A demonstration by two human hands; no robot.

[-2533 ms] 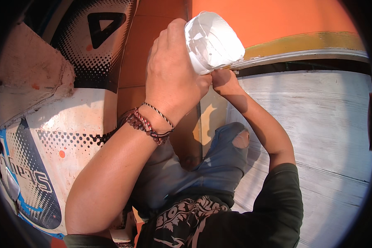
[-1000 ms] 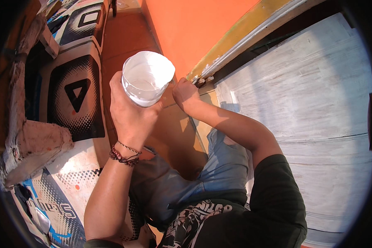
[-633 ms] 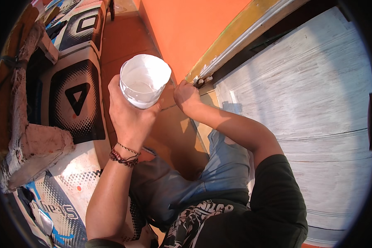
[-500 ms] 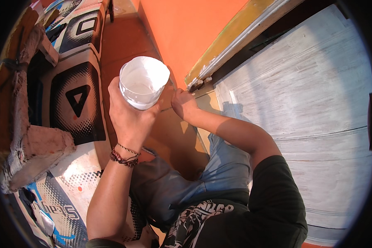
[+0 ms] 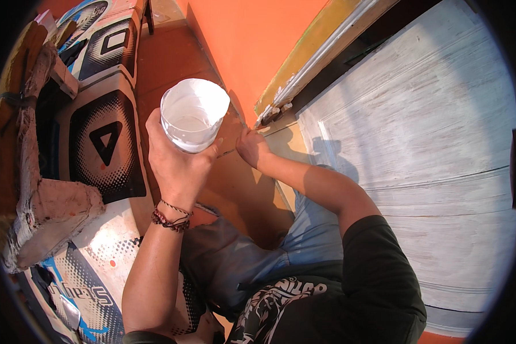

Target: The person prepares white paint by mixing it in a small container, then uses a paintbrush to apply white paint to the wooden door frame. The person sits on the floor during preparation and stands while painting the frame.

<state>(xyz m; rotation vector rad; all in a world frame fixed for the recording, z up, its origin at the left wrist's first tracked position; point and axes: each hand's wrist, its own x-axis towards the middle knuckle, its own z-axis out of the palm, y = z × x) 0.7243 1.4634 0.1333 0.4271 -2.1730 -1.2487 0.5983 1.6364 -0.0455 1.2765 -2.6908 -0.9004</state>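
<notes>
My left hand [image 5: 180, 172] is wrapped round a white plastic cup [image 5: 194, 140] with an uneven, cut-looking rim. White liquid that looks like paint lies in its bottom. To the right, my right hand [image 5: 252, 150] is closed close to the foot of the door frame [image 5: 298, 71]. That frame is ochre with a white-painted edge, and its lower end is chipped and rough. The fingers of my right hand are curled away from view, so whatever they grip, if anything, is hidden.
A white-streaked wooden door [image 5: 424, 143] fills the right side. An orange wall [image 5: 241, 40] rises ahead above the tiled floor [image 5: 235, 183]. Along the left stand printed white-and-black panels [image 5: 106, 149] and a rough wooden support [image 5: 57, 218].
The cup and my left hand sit slightly farther left in view. My right hand stays by the frame's foot, with its forearm shifted a little.
</notes>
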